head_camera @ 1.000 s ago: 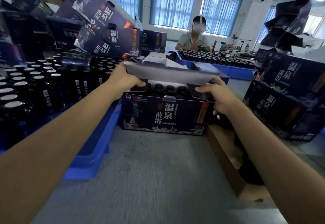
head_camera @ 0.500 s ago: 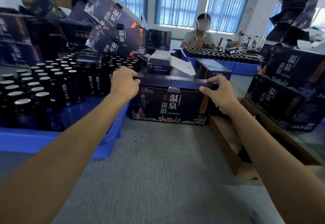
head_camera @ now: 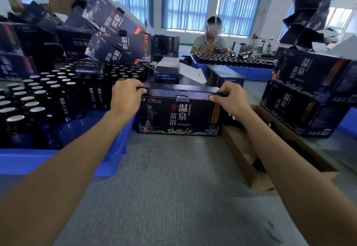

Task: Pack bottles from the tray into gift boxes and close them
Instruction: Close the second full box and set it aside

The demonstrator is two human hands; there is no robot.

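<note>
Our left hand (head_camera: 126,95) and right hand (head_camera: 230,99) clamp the top corners of the gift box (head_camera: 179,114), lid down, standing on the worktop (head_camera: 173,178) between them; bottles (head_camera: 36,110) fill the blue tray (head_camera: 29,160) just left of the left hand

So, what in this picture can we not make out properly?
Head view only:
- Inside of the gift box: hidden by its lowered lid.
- Contents of the cardboard box: dark, partly behind the right forearm.
- Labels on bottles in the blue tray: too small, blurred.
</note>
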